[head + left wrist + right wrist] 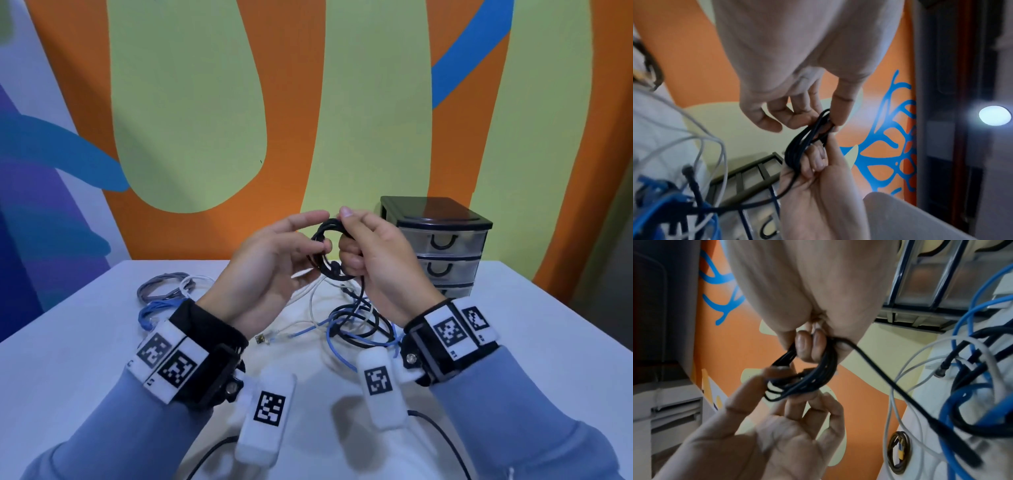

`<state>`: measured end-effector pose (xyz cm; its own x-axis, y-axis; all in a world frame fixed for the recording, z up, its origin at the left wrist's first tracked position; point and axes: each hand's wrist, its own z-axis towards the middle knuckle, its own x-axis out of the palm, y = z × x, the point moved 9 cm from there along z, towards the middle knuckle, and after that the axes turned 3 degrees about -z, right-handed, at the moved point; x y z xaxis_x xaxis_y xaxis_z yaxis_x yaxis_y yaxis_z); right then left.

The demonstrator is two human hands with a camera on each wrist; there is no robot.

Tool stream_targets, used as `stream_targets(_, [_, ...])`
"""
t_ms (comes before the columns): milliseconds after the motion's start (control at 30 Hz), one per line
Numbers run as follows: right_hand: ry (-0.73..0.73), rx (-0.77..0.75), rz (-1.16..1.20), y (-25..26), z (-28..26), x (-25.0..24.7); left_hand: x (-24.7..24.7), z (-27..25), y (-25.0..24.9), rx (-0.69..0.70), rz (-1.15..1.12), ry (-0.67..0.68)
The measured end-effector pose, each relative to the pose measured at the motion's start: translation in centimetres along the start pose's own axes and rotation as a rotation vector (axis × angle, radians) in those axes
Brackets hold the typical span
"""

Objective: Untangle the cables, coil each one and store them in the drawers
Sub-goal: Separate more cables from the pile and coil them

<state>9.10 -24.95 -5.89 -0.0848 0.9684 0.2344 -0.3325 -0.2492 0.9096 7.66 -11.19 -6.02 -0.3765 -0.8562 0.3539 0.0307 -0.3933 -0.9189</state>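
Coiling in hand: right hand (371, 255) grips the black cable coil (327, 251) above the table's (85, 342) middle, left hand (270, 260) pinching its loops; next, the trailing tail needs winding on before the closed drawers (445, 253).

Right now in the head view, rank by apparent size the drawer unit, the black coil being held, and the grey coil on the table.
1. Drawer unit, clearly largest.
2. Black coil and grey coil look alike; the black one is partly hidden by hands, so unranked.
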Motion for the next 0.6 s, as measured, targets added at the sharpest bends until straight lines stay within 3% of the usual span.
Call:
stream_targets(100, [0.09, 0.056, 0.042, 0.0, 0.0, 0.7, 0.3, -0.1, 0.4, -0.086, -0.14, 0.097])
stream_targets(233, [0.121, 0.0, -0.028, 0.9, -0.2, 0.5, 0.7, -0.4, -0.8, 0.035, 0.047, 0.16])
stream_targets(433, [0.087, -0.046, -0.063, 0.5, 0.1, -0.3, 0.5, -0.9, -2.1, 0.214, 0.409, 0.094])
stream_targets(600, [0.036, -0.07, -0.156, 0.0, 0.0, -0.4, -0.8, -0.3, -1.9, 0.232, 0.611, -0.06])
